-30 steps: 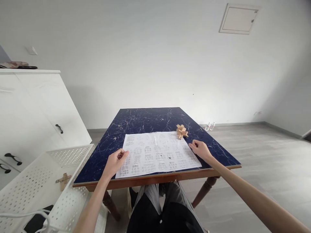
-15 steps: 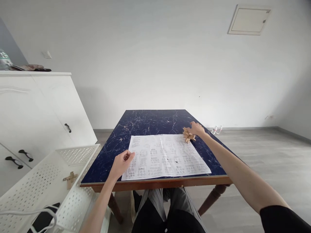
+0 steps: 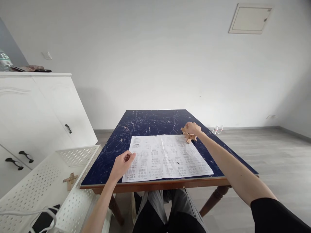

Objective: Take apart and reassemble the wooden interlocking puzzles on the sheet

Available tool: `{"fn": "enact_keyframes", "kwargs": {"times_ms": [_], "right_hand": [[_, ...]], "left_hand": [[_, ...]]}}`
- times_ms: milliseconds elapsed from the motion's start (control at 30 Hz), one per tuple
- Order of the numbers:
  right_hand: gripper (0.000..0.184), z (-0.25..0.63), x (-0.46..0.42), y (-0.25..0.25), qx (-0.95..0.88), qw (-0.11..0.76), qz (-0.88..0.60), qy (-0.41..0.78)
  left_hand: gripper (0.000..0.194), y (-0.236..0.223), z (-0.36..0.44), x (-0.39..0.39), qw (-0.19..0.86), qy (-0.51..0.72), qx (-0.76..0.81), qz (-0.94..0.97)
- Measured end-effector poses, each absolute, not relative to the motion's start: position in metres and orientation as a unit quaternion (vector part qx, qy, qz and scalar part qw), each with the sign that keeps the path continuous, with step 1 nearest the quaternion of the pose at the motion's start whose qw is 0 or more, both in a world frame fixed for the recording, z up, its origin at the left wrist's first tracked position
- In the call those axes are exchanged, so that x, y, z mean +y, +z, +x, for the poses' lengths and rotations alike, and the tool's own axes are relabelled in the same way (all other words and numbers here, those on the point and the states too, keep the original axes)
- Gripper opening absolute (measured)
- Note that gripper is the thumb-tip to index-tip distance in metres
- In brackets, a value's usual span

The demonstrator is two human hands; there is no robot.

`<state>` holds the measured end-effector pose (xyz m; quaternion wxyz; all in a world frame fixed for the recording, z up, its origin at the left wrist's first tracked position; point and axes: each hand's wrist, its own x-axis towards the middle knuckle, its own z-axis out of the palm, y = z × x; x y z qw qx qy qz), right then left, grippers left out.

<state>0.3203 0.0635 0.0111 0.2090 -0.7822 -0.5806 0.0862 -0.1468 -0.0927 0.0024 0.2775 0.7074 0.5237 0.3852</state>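
A large printed sheet of paper (image 3: 162, 158) with small grey figures lies at the near side of a dark blue marbled table (image 3: 150, 121). My left hand (image 3: 123, 163) rests at the sheet's left edge, its fingers curled in a loose fist with nothing visible in them. Several light wooden puzzle pieces (image 3: 189, 138) with notches lie in a heap by the sheet's far right corner. Over this heap, my right hand (image 3: 193, 128) has its fingers closed on a wooden piece (image 3: 183, 130); the fingertips are partly hidden.
A white perforated bin (image 3: 80, 181) stands left of the table, with a wooden cross-shaped piece (image 3: 70, 180) and a white cable (image 3: 46, 210) inside. A white cabinet (image 3: 48, 110) is behind it. Two plastic bottles (image 3: 217, 129) stand on the floor by the wall.
My right hand has shifted slightly left over the wooden heap, and its fingers have closed on a piece. The left hand stays at the sheet's edge.
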Motion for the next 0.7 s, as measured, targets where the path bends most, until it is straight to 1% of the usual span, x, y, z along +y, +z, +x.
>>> {"fn": "enact_keyframes", "kwargs": {"times_ms": [200,400,500,633,700], "right_hand": [[0.034,0.309,0.052,0.032,-0.612,0.315,-0.719,0.100],[0.032,0.278,0.033,0.062,-0.646,0.433,-0.615,0.128],[0.020,0.253,0.006,0.079,-0.655,0.504,-0.544,0.146],[0.027,0.215,-0.055,0.089,-0.649,0.564,-0.471,0.196],[0.030,0.196,-0.088,0.086,-0.643,0.577,-0.453,0.221]], "left_hand": [[0.052,0.005,-0.144,-0.093,0.274,0.383,0.529,0.706],[0.051,0.004,-0.145,-0.091,0.257,0.397,0.529,0.705],[0.049,0.011,-0.141,-0.093,0.228,0.422,0.528,0.701],[0.042,0.029,-0.114,-0.104,0.175,0.472,0.515,0.694],[0.034,0.040,-0.092,-0.111,0.177,0.479,0.486,0.709]]}}
